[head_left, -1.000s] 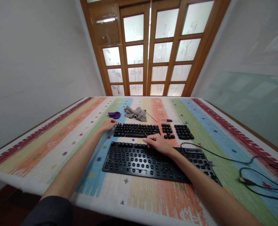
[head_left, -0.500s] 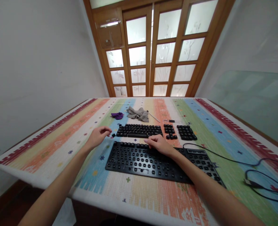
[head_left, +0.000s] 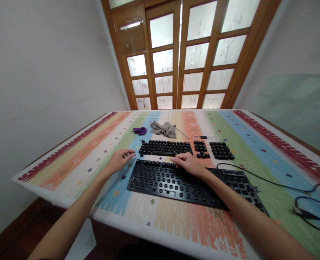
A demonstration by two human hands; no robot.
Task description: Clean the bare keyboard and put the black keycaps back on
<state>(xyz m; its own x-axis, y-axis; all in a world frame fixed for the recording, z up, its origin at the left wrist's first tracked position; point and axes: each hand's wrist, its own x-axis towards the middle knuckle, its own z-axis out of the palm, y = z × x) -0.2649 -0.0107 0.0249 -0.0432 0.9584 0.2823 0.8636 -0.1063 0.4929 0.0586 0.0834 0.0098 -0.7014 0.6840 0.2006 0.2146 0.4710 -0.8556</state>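
A black keyboard [head_left: 160, 182] lies at a slant before me, most of its keys stripped to bare switches, with keycaps along its top row. My right hand [head_left: 187, 162] rests over that top row, its fingers curled; what they pinch, if anything, is hidden. To the left, my left hand [head_left: 119, 160] hovers low over the cloth with fingers apart and nothing seen in them. Its fingertips point towards a small black keycap [head_left: 141, 154] at the left end of the main block of loose keycaps [head_left: 166, 147], which sits just behind the keyboard.
Smaller groups of keycaps [head_left: 200, 146] and number-pad keycaps [head_left: 221, 150] lie to the right. Behind are a purple strap-like bundle [head_left: 140, 131], a grey cloth [head_left: 163, 129] and a thin tool with a black handle [head_left: 203, 137]. A black cable [head_left: 273, 185] trails right across the striped tablecloth [head_left: 100, 169].
The single keycap near my left fingertips now sits closer to the main keycap block, and the left hand is slightly apart from it. My right hand stays over the top row. The view has shifted slightly.
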